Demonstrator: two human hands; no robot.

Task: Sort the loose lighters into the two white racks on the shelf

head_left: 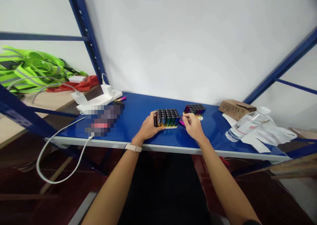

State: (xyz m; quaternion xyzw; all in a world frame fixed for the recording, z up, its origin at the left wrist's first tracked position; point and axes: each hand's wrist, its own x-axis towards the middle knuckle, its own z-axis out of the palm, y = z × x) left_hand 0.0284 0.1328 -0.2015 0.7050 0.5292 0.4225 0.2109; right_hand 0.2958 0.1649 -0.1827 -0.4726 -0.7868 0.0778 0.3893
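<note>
A tray of lighters [168,118], with black tops and shiny blue-to-green bodies, stands upright on the blue table. My left hand [149,127] wraps around its left side, thumb along the front edge. To the right, my right hand [192,124] is closed, with thumb and fingers pinched on a pink lighter [182,122] that lies low between the two trays. Partly behind that hand is a second tray of lighters [195,109], purple and pink with black tops; my fingers hide its front.
At left are a white power strip [99,103], a cable, a blurred-out device [105,121] and a loose pink lighter [121,99]. On the right lie a cardboard box [235,109], a clear plastic bottle [247,124] and white plastic wrapping [274,132]. Blue rack posts flank the table [138,108].
</note>
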